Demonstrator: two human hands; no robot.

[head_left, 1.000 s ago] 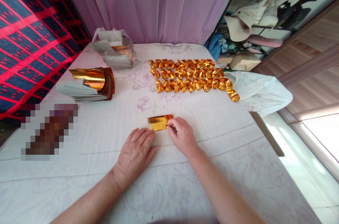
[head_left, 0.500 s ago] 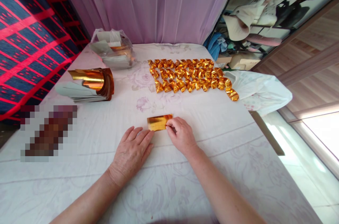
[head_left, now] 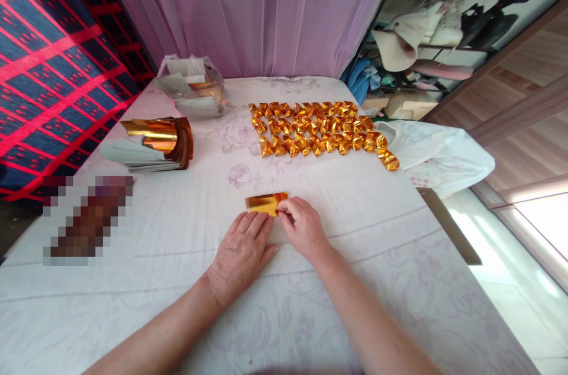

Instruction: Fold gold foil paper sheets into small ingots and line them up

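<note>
Behind the cloth-covered desk (head_left: pixel 177 215) hangs a purple curtain (head_left: pixel 248 8). The right hand (head_left: pixel 305 228) pinches a gold foil sheet (head_left: pixel 264 203); the left hand (head_left: pixel 243 248), outstretched, touches it.

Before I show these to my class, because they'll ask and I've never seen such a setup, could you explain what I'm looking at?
No machine here, just one person's bare left hand and right hand, seen by a camera worn on the head, looking forward and down. The right hand pinches the right end of a small gold sheet; the left hand lies over its near edge. Beyond, on a patterned cloth, are rows of folded gold pieces, a curled stack of sheets and a clear plastic bag holding more sheets.
</note>
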